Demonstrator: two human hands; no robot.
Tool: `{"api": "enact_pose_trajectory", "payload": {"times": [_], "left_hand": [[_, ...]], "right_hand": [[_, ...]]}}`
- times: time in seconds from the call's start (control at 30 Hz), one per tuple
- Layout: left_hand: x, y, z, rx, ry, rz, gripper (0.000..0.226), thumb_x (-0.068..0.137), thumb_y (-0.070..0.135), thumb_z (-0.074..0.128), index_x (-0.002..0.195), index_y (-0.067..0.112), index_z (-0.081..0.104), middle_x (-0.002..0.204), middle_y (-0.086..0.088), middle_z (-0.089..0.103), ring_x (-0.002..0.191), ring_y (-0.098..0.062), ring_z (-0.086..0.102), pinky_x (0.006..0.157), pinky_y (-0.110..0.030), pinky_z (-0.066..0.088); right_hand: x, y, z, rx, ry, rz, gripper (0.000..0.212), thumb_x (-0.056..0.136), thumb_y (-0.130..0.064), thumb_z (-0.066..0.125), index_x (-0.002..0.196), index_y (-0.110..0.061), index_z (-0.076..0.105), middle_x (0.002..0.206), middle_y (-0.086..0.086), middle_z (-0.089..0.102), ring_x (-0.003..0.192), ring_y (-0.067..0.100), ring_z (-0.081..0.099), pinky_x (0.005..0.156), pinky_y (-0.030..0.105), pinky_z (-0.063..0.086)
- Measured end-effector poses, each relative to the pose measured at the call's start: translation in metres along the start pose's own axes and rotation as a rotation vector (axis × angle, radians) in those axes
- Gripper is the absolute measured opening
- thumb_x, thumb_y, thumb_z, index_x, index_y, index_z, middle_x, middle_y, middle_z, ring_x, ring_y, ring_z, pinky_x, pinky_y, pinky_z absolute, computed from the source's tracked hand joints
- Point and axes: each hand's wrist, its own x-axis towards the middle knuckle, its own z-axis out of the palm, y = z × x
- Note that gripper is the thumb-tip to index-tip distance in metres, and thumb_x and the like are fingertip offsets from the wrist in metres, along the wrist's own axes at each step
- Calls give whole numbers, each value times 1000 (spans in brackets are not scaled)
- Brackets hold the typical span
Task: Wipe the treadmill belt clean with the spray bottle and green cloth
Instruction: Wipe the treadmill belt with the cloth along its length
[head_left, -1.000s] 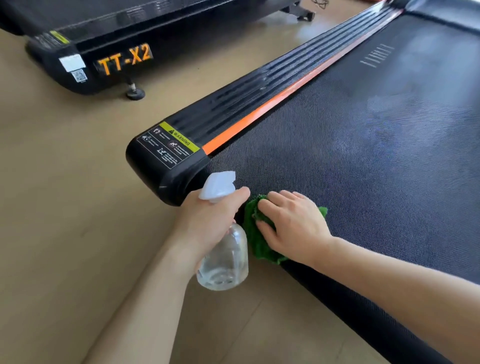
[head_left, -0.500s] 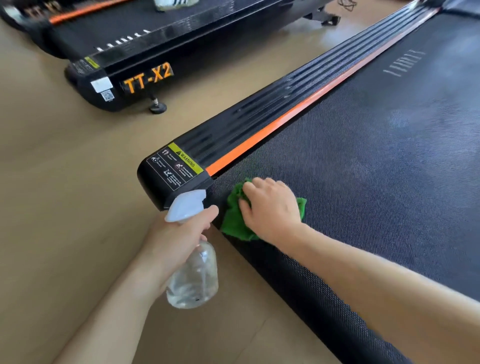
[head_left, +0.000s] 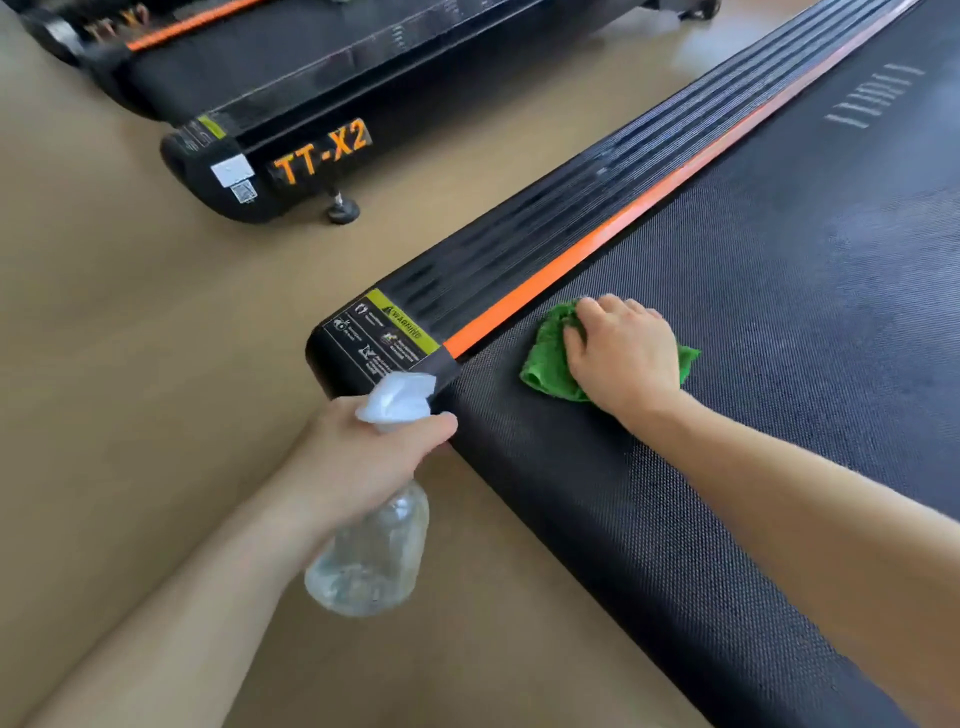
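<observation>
Since the earlier frame, right hand has slid the green cloth up the treadmill belt, fingers curled gripping it; left hand grasps the spray bottle.

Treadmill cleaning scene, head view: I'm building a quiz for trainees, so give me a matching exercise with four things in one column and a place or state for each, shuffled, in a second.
Things
1. clear plastic spray bottle with white trigger head
2. crumpled green cloth
3. orange stripe
4. second black treadmill marked TT-X2

Places or states
A. runs between the ribbed black side rail and the textured black belt
B. stands on the tan floor, upper left
C. gripped by the left hand, off the belt's end
D. pressed on the belt under the right hand

Pairs: 1-C, 2-D, 3-A, 4-B
</observation>
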Motion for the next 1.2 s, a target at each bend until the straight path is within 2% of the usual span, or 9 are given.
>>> {"api": "enact_pose_trajectory", "payload": {"times": [0.2, 0.27, 0.43, 0.53, 0.67, 0.8, 0.93, 1.03, 1.2], "left_hand": [[33, -23, 9, 187, -116, 113, 34, 89, 45, 69, 82, 12, 73, 87, -8, 74, 88, -28, 70, 77, -35, 55], [42, -28, 9, 180, -101, 143, 42, 90, 42, 67, 85, 1, 70, 83, -11, 73, 86, -32, 68, 81, -38, 56], [44, -33, -6, 135, -174, 287, 45, 87, 41, 68, 49, 22, 53, 62, 4, 54, 74, -26, 55, 75, -36, 51], [43, -36, -11, 120, -184, 317, 44, 89, 42, 66, 56, 17, 53, 68, 0, 59, 82, -31, 63, 82, -38, 55], [37, -32, -12, 91, -267, 412, 48, 92, 42, 67, 58, 16, 45, 64, 3, 53, 73, -23, 52, 71, -34, 45], [38, -35, -14, 135, -354, 420, 40, 91, 41, 65, 73, 5, 65, 71, -3, 61, 76, -26, 56, 80, -38, 54], [40, -52, -21, 224, -467, 413, 49, 90, 38, 68, 48, 22, 47, 60, 6, 49, 65, -19, 48, 63, -31, 40], [53, -57, -30, 181, -404, 407, 47, 90, 39, 70, 54, 21, 46, 58, 8, 47, 63, -18, 46, 62, -30, 38], [61, -53, -39, 98, -229, 482, 51, 88, 42, 70, 57, 20, 36, 46, 13, 40, 59, -17, 42, 59, -31, 35]], "right_hand": [[-50, -6, -11, -61, 93, 80, 22, 95, -34, 52, 84, -14, 54, 81, 3, 59, 78, 32, 59, 72, 38, 43], [-61, -6, -16, -84, 92, 111, 23, 95, -33, 54, 85, -13, 55, 81, 5, 60, 79, 33, 60, 70, 39, 44], [-86, -17, -25, -121, 64, 201, 24, 95, -33, 55, 84, -11, 55, 80, 6, 58, 78, 35, 59, 69, 41, 44], [-95, -24, -31, -135, 36, 187, 29, 95, -38, 47, 88, -11, 56, 80, 4, 56, 79, 34, 58, 71, 40, 45], [-97, -28, -36, -147, -23, 208, 28, 96, -38, 48, 93, -11, 57, 83, 5, 57, 83, 34, 58, 74, 41, 45], [-105, -20, -48, -147, -105, 131, 27, 97, -39, 47, 95, -14, 54, 84, 2, 54, 84, 32, 58, 77, 43, 50], [-126, 0, -62, -199, -116, 175, 32, 100, -43, 39, 102, -14, 54, 85, 2, 52, 84, 34, 58, 78, 43, 50], [-136, -7, -61, -206, -132, 232, 32, 99, -42, 40, 106, -13, 55, 92, 7, 55, 90, 34, 57, 84, 46, 48], [-128, -54, -46, -200, -85, -91, 28, 97, -39, 41, 94, -14, 51, 88, 4, 50, 80, 30, 54, 75, 44, 48]]}}
